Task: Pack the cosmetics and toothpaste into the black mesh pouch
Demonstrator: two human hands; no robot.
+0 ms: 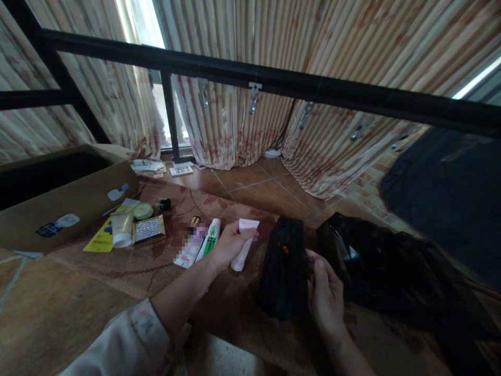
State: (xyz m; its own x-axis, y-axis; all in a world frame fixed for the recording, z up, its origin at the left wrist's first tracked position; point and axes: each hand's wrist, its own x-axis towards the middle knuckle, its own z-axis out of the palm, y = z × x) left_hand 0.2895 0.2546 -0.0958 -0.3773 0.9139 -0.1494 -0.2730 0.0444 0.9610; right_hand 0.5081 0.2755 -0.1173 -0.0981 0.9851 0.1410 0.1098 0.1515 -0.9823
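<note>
My left hand (228, 242) is closed around a pale pink squeeze tube (240, 257), held just above the brown cloth. My right hand (325, 284) grips the right side of a black pouch (279, 282), fingers partly hidden behind it. A bit of orange shows at the pouch's middle. Left of my left hand lie a white-and-green tube (212, 236) and a white-and-pink tube (190, 253), partly blurred out. Farther left are a glittery compact (148, 230), a cream tube (122, 230), a round pale green container (143, 211), a yellow packet (97, 238) and a small black-capped jar (163, 203).
An open cardboard box (90, 201) stands at the left. Shiny black plastic bags (387, 266) lie to my right. A black metal rail (235, 69) crosses in front of striped curtains (219, 125). Papers (147, 166) lie on the tiled floor (250, 183) behind the cloth (152, 277).
</note>
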